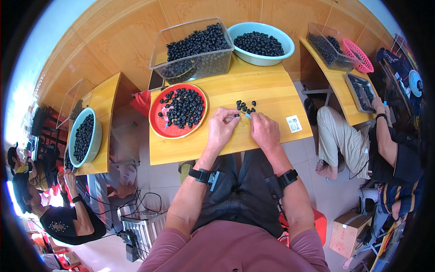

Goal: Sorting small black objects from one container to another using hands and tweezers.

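Dark berry (236, 116) was pinched in our left hand (221, 129); our right hand (265, 131) pinched a small blade (248, 116) beside it. We judged a slip could cut fingertips.

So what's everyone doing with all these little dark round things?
A person sits at a small wooden table working on small dark round pieces. The left hand pinches one piece, while the right hand holds a small pale blue tool against it. A little pile of pieces lies just beyond the hands. A red tray of them sits to the left, with a clear bin and a pale green bowl full at the back. Other people sit at similar tables on both sides.
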`<action>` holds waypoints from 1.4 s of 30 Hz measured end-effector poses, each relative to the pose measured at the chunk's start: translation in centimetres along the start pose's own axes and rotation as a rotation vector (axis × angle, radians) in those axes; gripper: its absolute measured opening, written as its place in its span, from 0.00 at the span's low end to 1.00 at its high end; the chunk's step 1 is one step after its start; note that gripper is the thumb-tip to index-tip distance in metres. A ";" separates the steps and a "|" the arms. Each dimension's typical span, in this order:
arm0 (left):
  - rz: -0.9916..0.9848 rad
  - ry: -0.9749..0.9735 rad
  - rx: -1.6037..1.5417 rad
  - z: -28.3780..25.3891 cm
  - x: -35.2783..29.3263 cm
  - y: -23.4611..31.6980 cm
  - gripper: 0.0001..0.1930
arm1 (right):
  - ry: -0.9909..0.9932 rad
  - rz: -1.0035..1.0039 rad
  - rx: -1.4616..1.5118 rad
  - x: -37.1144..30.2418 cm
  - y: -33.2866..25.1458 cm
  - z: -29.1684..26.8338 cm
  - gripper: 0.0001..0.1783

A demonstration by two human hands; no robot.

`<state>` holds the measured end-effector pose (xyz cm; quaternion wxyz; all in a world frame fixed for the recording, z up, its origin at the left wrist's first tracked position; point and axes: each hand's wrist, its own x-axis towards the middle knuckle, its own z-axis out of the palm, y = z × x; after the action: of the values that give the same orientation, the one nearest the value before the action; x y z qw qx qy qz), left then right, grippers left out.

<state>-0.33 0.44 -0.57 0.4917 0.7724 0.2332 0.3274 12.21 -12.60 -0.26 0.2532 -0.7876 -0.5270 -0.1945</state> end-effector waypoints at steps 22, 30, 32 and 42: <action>-0.137 -0.050 -0.186 0.2 0.2 0.3 0.17 | 0.044 -0.061 0.061 0.0 0.0 0.1 0.04; -0.148 -0.036 -0.129 0.0 0.2 1.1 0.18 | 0.045 -0.095 0.080 -0.1 -0.3 -0.4 0.04; -0.139 -0.037 -0.139 0.0 0.2 1.2 0.18 | 0.048 -0.098 0.070 -0.1 -0.2 -0.4 0.05; -0.150 -0.036 -0.161 0.0 0.2 0.7 0.17 | 0.053 -0.096 0.075 0.0 -0.4 -0.4 0.03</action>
<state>-0.13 0.28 0.15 0.5793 0.7165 0.2546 0.2936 11.84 -12.71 0.11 0.2868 -0.7460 -0.5643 -0.2071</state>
